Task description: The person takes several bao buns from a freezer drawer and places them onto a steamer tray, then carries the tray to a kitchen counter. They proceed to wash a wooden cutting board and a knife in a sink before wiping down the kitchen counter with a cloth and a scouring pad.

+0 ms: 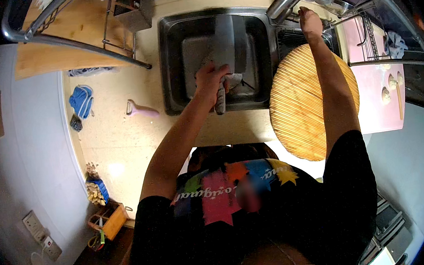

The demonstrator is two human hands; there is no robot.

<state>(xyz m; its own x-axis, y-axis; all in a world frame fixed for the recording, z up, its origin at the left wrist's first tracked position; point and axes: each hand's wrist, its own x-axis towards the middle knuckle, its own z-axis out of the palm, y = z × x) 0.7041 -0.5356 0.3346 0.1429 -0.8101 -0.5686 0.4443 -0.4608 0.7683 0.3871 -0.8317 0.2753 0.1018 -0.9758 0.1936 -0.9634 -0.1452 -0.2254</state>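
Note:
My left hand (209, 80) grips the handle of a cleaver (225, 41) over the near part of the metal sink (183, 110). Its broad blade points towards the far rim, and the handle end sticks out below my fist. A small pale thing (235, 79) shows beside the handle; what it is cannot be made out. My right hand (311, 23) reaches far right, beside the sink's far right corner, with its fingers drawn together near metal fittings. Whether it holds anything there is unclear. Beneath my right forearm, a round ridged wooden board (296, 97) covers part of the counter edge.
On the left counter (117, 141) lie a pink peeler (142, 109) and a blue cloth (81, 101). A metal rack's bars (85, 45) cross the upper left, and another dish rack (377, 61) stands right. Dough pieces (385, 95) and a thin stick (400, 103) rest on a pink surface (375, 116).

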